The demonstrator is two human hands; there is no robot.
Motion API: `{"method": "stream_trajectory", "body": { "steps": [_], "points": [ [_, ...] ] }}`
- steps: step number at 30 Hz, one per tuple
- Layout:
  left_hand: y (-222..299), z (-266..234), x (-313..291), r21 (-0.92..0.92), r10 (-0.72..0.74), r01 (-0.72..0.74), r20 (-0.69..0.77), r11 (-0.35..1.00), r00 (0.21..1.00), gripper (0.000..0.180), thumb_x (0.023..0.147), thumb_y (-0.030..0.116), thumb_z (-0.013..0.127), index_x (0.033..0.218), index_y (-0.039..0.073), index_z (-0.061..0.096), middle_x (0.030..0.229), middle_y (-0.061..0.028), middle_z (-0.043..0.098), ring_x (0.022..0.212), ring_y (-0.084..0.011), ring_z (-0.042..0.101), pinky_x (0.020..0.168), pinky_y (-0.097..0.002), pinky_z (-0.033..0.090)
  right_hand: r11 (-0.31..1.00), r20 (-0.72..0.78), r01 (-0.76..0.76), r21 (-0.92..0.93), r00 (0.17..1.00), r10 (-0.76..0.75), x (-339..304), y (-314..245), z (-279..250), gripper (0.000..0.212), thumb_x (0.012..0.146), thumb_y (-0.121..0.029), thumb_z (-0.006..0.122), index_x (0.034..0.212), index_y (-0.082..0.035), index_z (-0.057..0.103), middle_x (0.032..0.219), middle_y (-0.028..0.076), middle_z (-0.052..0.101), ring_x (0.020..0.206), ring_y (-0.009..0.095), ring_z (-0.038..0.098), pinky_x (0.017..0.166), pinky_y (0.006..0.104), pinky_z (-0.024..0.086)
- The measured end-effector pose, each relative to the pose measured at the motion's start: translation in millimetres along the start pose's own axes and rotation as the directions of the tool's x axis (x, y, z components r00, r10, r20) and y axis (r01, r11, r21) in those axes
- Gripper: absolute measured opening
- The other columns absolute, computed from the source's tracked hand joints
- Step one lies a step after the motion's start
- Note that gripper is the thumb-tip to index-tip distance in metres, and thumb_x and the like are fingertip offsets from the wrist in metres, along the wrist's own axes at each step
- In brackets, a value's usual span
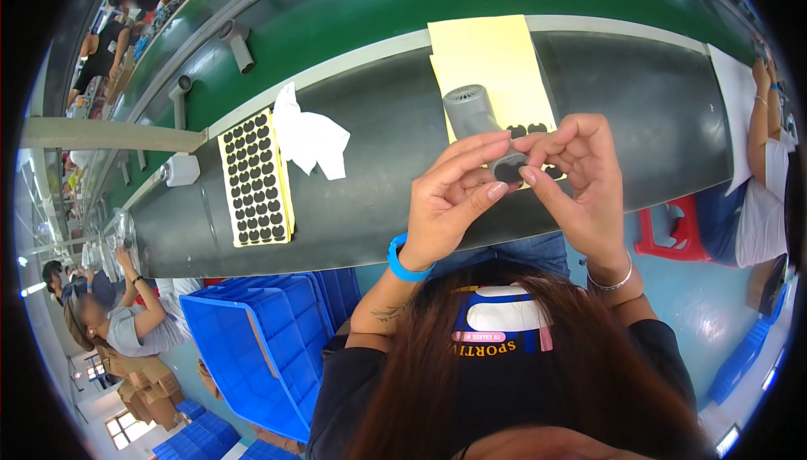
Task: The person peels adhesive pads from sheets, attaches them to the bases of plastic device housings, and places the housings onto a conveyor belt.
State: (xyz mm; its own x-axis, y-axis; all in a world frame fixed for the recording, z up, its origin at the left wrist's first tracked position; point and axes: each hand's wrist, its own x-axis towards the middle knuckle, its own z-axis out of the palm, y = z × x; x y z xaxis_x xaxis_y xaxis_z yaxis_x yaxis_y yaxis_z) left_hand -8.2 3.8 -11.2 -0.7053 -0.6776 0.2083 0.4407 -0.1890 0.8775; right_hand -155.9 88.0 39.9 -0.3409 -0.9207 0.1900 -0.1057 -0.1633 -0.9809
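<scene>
A grey plastic hair dryer body with a vented round end is held over the bench. My left hand, with a blue wristband, is closed around its near end, thumb and fingers on either side. On that near end shows a dark round sticker. My right hand pinches at the sticker's edge with thumb and index finger, the other fingers curled. Whether the sticker lies fully flat cannot be made out. Beneath the hands is a yellow sheet with several black stickers on it.
Left on the dark bench lie a sheet of black stickers and a crumpled white cloth. Grey hair dryer bodies rest on the green conveyor beyond. Blue crates stand at lower left, a red stool at right. Other people work nearby.
</scene>
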Motion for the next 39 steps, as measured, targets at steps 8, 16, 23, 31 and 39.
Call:
{"method": "stream_trajectory", "body": {
  "steps": [8, 16, 23, 31, 39],
  "points": [
    [1, 2, 0, 0.007, 0.011, -0.011, -0.025, 1.000, 1.000, 0.035, 0.089, -0.002, 0.058, 0.123, -0.006, 0.055, 0.135, -0.0207, 0.045, 0.107, -0.0265, 0.060, 0.091, -0.0422, 0.055, 0.999, 0.005, 0.005, -0.034, 1.000, -0.005, 0, -1, 1, 0.037, 0.082, 0.010, 0.060, 0.106, -0.005, 0.038, 0.092, 0.008, 0.058, 0.099, 0.015, 0.059, 0.089, 0.0290, 0.046],
    [1, 3, 0, -0.012, -0.019, 0.018, -0.015, 1.000, 1.000, 0.032, 0.090, -0.006, 0.054, 0.122, -0.007, 0.054, 0.134, -0.0176, 0.045, 0.108, -0.0225, 0.059, 0.092, -0.0371, 0.055, 0.996, 0.002, 0.004, -0.091, 1.000, -0.004, -1, -5, 1, 0.036, 0.082, 0.010, 0.060, 0.105, -0.005, 0.038, 0.094, 0.009, 0.059, 0.097, 0.014, 0.060, 0.088, 0.0279, 0.047],
    [0, 8, -1, -0.002, -0.014, 0.014, -0.031, 1.000, 0.999, 0.031, 0.091, -0.006, 0.054, 0.122, -0.007, 0.054, 0.133, -0.0180, 0.046, 0.108, -0.0231, 0.059, 0.092, -0.0367, 0.055, 0.980, -0.007, 0.036, -0.197, 0.999, -0.038, -4, -6, 1, 0.036, 0.083, 0.011, 0.058, 0.110, -0.003, 0.039, 0.095, 0.010, 0.060, 0.094, 0.014, 0.061, 0.088, 0.0287, 0.048],
    [-3, 15, 4, 0.043, 0.022, -0.020, -0.047, 0.999, 0.999, 0.030, 0.090, -0.008, 0.052, 0.121, -0.007, 0.055, 0.131, -0.0178, 0.047, 0.108, -0.0234, 0.060, 0.092, -0.0356, 0.055, 0.909, -0.101, 0.066, -0.412, 0.988, -0.117, -4, -8, 0, 0.038, 0.082, 0.008, 0.060, 0.111, -0.001, 0.038, 0.083, 0.009, 0.061, 0.082, 0.015, 0.063, 0.080, 0.0281, 0.048],
    [-2, 18, 1, 0.225, 0.080, -0.072, -0.025, 0.972, 0.996, 0.029, 0.089, -0.009, 0.053, 0.118, -0.008, 0.057, 0.129, -0.0172, 0.048, 0.110, -0.0246, 0.058, 0.092, -0.0364, 0.054, 0.781, -0.103, 0.104, -0.615, 0.972, -0.210, -10, -14, 1, 0.036, 0.077, 0.001, 0.066, 0.106, -0.002, 0.045, 0.077, 0.009, 0.060, 0.074, 0.023, 0.064, 0.069, 0.0324, 0.049]
  ]
}}
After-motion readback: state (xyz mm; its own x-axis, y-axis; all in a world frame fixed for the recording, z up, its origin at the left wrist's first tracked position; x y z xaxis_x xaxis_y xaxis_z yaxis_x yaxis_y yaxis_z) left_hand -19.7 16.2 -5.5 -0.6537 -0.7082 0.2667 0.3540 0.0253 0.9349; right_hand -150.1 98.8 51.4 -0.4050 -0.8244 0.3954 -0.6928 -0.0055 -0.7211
